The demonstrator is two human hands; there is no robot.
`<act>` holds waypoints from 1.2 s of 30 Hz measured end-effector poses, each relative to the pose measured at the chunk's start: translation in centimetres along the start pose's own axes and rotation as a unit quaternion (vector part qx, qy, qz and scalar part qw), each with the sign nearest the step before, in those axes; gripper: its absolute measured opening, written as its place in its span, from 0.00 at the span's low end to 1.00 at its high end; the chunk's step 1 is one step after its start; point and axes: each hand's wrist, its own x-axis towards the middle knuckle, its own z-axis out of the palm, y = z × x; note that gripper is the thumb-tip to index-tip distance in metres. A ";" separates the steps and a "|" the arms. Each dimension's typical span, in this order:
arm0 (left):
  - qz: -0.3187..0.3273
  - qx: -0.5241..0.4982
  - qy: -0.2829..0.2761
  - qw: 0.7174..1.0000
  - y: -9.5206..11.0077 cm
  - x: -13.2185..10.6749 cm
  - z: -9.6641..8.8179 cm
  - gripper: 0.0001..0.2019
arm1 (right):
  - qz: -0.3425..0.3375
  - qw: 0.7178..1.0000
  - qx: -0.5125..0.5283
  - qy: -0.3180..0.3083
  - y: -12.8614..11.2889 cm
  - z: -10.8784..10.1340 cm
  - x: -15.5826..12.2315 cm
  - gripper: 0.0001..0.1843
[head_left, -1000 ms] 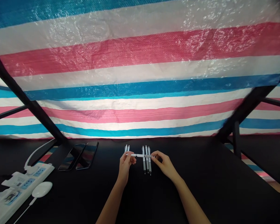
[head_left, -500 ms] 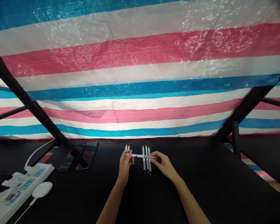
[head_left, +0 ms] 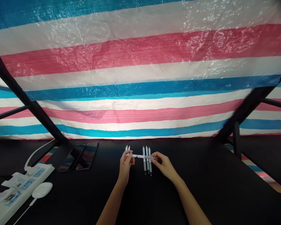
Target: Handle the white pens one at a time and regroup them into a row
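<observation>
A white pen with a grey grip (head_left: 138, 156) is held level between my two hands, above the black table (head_left: 152, 200). My left hand (head_left: 126, 161) pinches its left end, and the fingers of my right hand (head_left: 162, 162) close on the grey end at the right. Beneath the held pen lie three similar pens (head_left: 147, 165) side by side, tips toward me. Behind my left fingers the top ends of two more pens (head_left: 127, 147) show; the hand hides the rest of them.
Two dark phones (head_left: 87, 156) lie at the left, their edges close together. Nearer the left corner are a white power strip (head_left: 38, 179) with plugs and a round white charger (head_left: 42, 190) on a cable. Striped sheeting (head_left: 140, 117) hangs behind, between black frame bars (head_left: 43, 115).
</observation>
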 end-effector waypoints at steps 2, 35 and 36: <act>0.003 -0.001 0.001 1.000 0.0 0.0 0.0 0.16 | -0.003 1.000 -0.003 -0.005 -0.2 0.0 0.0 0.13; -0.031 -0.041 -0.060 0.997 0.7 -0.9 0.3 0.39 | -0.011 0.994 0.109 0.009 -1.1 0.4 -0.2 0.17; -0.033 -0.035 -0.065 0.997 0.7 -0.9 0.3 0.38 | -0.004 0.993 0.117 0.020 -0.9 0.3 -0.1 0.17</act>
